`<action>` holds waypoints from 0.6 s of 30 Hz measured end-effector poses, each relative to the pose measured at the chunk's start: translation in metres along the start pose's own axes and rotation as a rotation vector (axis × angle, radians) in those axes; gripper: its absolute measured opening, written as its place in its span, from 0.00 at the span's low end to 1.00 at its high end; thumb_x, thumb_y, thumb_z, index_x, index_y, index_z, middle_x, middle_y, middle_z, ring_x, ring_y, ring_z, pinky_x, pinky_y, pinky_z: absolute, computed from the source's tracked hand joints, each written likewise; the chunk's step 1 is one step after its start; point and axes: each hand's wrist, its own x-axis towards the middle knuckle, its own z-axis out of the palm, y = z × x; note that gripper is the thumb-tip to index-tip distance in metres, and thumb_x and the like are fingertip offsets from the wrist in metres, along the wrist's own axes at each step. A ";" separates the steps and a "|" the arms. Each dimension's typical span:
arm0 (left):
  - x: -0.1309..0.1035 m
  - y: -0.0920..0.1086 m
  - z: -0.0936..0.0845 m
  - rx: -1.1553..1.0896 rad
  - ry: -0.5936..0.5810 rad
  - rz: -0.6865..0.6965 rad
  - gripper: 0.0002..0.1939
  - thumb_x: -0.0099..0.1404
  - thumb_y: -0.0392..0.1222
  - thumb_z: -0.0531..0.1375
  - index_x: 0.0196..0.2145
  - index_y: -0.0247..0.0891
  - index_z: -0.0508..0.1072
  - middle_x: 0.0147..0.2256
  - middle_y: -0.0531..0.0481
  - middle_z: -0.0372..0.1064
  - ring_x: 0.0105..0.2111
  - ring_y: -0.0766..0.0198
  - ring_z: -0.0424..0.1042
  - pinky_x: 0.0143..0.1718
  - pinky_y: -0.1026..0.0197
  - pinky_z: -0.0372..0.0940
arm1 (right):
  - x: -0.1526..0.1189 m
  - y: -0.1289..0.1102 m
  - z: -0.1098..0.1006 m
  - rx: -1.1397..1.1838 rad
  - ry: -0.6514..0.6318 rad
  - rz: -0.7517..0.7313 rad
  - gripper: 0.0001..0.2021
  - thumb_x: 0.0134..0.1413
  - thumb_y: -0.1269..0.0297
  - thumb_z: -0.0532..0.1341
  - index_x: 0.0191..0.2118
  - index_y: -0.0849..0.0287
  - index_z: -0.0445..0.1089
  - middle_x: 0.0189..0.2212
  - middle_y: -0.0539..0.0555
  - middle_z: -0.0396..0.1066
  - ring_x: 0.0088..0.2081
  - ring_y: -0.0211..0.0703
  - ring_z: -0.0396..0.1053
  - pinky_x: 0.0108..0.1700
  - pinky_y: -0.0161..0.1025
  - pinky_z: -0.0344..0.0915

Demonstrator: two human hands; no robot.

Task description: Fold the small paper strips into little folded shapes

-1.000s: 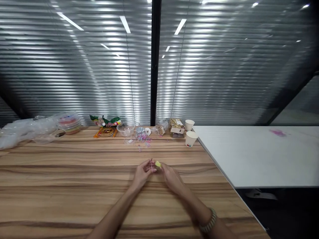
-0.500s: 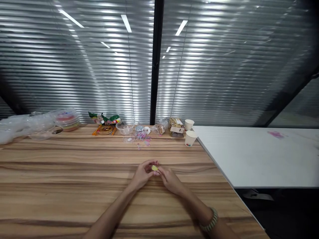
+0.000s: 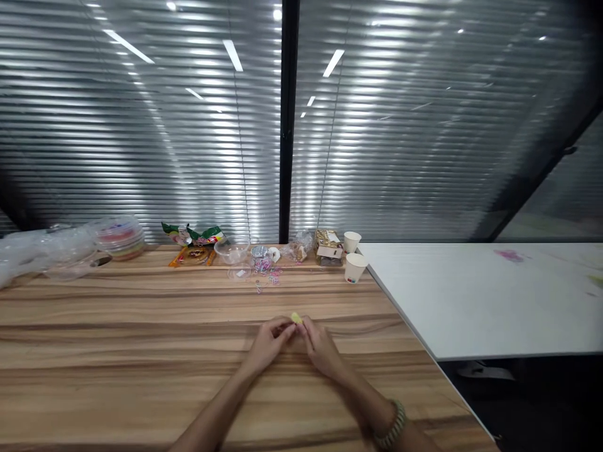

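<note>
My left hand [image 3: 269, 342] and my right hand [image 3: 321, 350] meet above the wooden table, fingertips almost touching. Between them shows a small yellow piece [image 3: 296, 317], too small to name for sure. The thumb and forefinger of my right hand are pinched on its lower end. My left fingers are curled together right beside it; what they pinch, if anything, is hidden. Beyond the hands, small pink and white paper-clip-like pieces [image 3: 274, 278] lie scattered in front of a silver tin [image 3: 260, 252].
Along the table's back edge stand two paper cups [image 3: 355, 268], a gold box [image 3: 328, 243], a clear bowl [image 3: 232, 252], snack packets [image 3: 193, 254] and stacked plastic tubs [image 3: 119, 237]. A white table [image 3: 471, 295] adjoins at the right. Blinds hang behind the glass.
My left thumb and forefinger, spread around the yellow piece before, have closed toward each other. The yellow piece now points up between the fingertips. The view has shifted slightly.
</note>
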 end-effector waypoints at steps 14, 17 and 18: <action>-0.013 0.024 0.011 -0.036 0.040 0.092 0.12 0.57 0.46 0.57 0.20 0.38 0.72 0.22 0.50 0.68 0.28 0.62 0.66 0.47 0.57 0.56 | 0.001 -0.001 0.000 0.061 0.024 0.035 0.14 0.63 0.60 0.40 0.33 0.58 0.58 0.21 0.50 0.64 0.23 0.39 0.63 0.27 0.33 0.55; -0.004 0.014 0.016 -0.326 0.102 -0.139 0.16 0.55 0.51 0.57 0.18 0.36 0.66 0.18 0.54 0.61 0.22 0.68 0.61 0.30 0.65 0.59 | -0.001 -0.001 0.001 0.003 0.052 0.023 0.14 0.62 0.63 0.40 0.34 0.59 0.59 0.23 0.52 0.66 0.25 0.40 0.64 0.28 0.33 0.56; -0.001 0.011 0.016 -0.426 0.106 -0.224 0.17 0.53 0.52 0.59 0.18 0.35 0.64 0.17 0.56 0.58 0.20 0.70 0.57 0.25 0.67 0.56 | -0.002 -0.001 0.001 -0.023 0.041 0.008 0.13 0.61 0.64 0.41 0.34 0.60 0.60 0.24 0.53 0.66 0.26 0.40 0.65 0.29 0.33 0.57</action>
